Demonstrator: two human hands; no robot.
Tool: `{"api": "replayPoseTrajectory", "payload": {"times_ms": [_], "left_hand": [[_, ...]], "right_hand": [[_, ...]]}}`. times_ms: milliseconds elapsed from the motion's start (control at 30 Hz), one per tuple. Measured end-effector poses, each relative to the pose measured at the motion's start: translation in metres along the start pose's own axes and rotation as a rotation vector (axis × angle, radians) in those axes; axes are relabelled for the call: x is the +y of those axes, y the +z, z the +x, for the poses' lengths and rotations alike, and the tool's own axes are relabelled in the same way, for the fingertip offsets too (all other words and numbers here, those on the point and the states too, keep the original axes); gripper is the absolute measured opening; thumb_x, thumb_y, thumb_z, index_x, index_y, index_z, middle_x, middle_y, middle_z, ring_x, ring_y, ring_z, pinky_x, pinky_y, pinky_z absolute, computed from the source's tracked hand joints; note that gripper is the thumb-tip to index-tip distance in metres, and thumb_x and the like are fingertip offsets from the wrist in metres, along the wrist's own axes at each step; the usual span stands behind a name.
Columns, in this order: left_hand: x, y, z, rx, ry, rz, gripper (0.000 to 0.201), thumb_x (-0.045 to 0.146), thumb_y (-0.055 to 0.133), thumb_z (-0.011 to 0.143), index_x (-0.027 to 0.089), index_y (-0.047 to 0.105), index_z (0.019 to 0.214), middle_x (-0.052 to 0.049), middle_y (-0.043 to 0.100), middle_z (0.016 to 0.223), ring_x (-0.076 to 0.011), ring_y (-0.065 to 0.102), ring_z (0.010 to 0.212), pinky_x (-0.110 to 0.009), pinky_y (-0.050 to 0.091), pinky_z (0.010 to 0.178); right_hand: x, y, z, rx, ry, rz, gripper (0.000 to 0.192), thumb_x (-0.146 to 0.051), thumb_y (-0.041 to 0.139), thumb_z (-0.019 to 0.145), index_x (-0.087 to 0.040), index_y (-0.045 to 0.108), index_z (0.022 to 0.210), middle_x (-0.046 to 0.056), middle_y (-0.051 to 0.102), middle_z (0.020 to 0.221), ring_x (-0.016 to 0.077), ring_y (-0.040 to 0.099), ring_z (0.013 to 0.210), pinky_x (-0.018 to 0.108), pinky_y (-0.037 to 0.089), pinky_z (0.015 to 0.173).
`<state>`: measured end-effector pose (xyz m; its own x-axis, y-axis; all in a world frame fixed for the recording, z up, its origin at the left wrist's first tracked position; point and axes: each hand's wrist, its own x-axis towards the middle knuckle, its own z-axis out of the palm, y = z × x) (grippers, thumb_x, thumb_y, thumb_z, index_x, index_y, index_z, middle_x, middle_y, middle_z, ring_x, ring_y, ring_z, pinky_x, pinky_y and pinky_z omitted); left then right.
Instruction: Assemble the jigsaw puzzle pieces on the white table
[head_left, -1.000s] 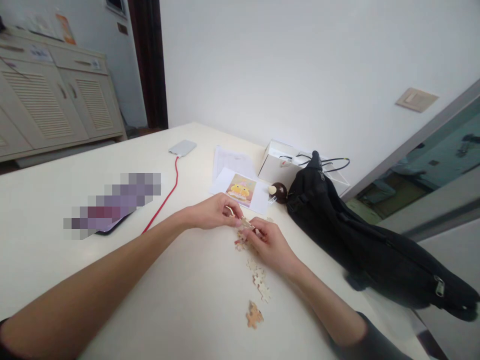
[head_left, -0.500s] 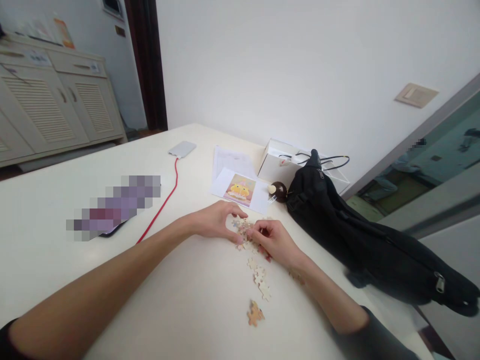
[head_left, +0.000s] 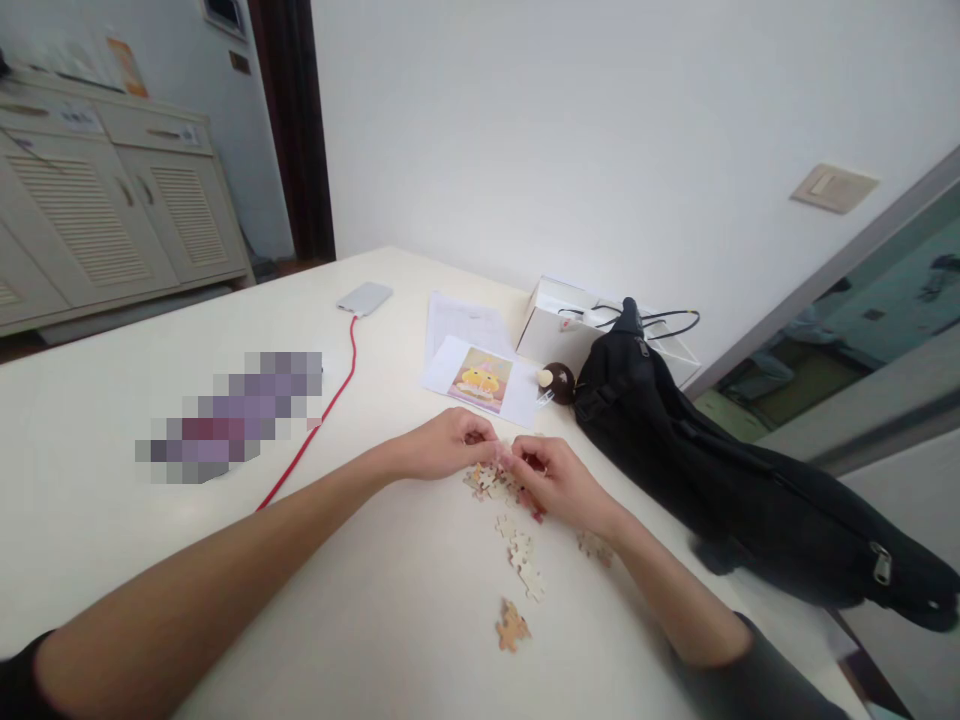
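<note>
- Your left hand point(head_left: 442, 447) and right hand point(head_left: 559, 480) meet fingertip to fingertip over the puzzle pieces point(head_left: 491, 480), just in front of the picture card point(head_left: 480, 381).
- Fingers of both hands look pinched together on a small piece; too blurred to confirm.
- More loose pieces point(head_left: 523, 560) trail along the table point(head_left: 375, 600) from the card toward you.
- Black bag point(head_left: 720, 480) lies right of the card, red cable point(head_left: 315, 420) left of it.

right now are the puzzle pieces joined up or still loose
Mostly loose. The puzzle pieces lie scattered singly on the table, one well apart. Whether those under the left hand and right hand interlock cannot be told.
</note>
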<state>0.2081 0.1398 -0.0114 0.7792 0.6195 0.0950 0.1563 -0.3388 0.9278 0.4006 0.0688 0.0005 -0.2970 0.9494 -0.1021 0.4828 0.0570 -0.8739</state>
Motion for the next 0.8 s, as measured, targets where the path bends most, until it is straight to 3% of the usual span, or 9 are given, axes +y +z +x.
{"api": "replayPoseTrajectory", "payload": {"times_ms": [133,267,367,500,667,800], "left_hand": [[0.000,0.007,0.001,0.002,0.023,-0.150,0.029,0.040,0.061,0.083,0.012,0.069,0.080,-0.001,0.063,0.070,-0.0106,0.051,0.064,-0.021,0.036,0.058],[0.001,0.016,0.001,0.102,0.039,-0.163,0.033,0.044,0.064,0.081,0.012,0.069,0.079,-0.004,0.064,0.071,-0.0120,0.053,0.065,-0.022,0.038,0.060],[0.004,0.024,0.001,0.083,0.032,-0.260,0.037,0.048,0.062,0.081,0.012,0.068,0.078,-0.005,0.063,0.071,-0.0132,0.053,0.066,-0.023,0.040,0.060],[0.009,0.031,-0.002,0.258,0.136,-0.017,0.029,0.041,0.063,0.081,0.014,0.067,0.073,-0.004,0.060,0.071,-0.0134,0.050,0.069,-0.023,0.038,0.060],[0.012,0.042,-0.003,0.111,0.017,-0.165,0.035,0.046,0.059,0.084,0.013,0.065,0.075,-0.001,0.055,0.062,-0.0112,0.044,0.058,-0.023,0.035,0.054],[0.017,0.034,-0.003,0.370,0.175,-0.026,0.031,0.043,0.060,0.084,0.014,0.063,0.073,-0.004,0.061,0.074,-0.0140,0.050,0.072,-0.026,0.041,0.068]], "right_hand": [[0.002,-0.011,0.002,-0.105,0.011,0.163,0.049,-0.064,0.059,0.080,-0.018,0.049,0.067,-0.007,0.039,0.054,0.0069,0.037,0.045,0.021,0.033,0.042],[-0.006,-0.024,-0.002,-0.063,-0.069,-0.002,0.047,-0.059,0.064,0.081,-0.015,0.053,0.065,-0.006,0.038,0.054,0.0063,0.028,0.050,0.022,0.022,0.046],[-0.014,-0.032,-0.007,-0.156,-0.062,-0.012,0.045,-0.057,0.061,0.084,-0.015,0.057,0.068,-0.006,0.039,0.054,0.0067,0.026,0.050,0.023,0.021,0.046],[-0.016,-0.040,-0.010,-0.230,-0.044,-0.042,0.045,-0.056,0.060,0.085,-0.014,0.059,0.068,-0.006,0.037,0.053,0.0068,0.024,0.049,0.023,0.020,0.045],[-0.016,-0.047,-0.013,-0.329,-0.002,-0.058,0.042,-0.055,0.059,0.085,-0.015,0.061,0.074,-0.005,0.045,0.054,0.0070,0.028,0.048,0.021,0.022,0.045],[-0.017,-0.049,-0.014,-0.365,-0.019,-0.012,0.045,-0.057,0.058,0.085,-0.014,0.064,0.076,-0.001,0.055,0.061,0.0078,0.038,0.051,0.022,0.029,0.048]]}}
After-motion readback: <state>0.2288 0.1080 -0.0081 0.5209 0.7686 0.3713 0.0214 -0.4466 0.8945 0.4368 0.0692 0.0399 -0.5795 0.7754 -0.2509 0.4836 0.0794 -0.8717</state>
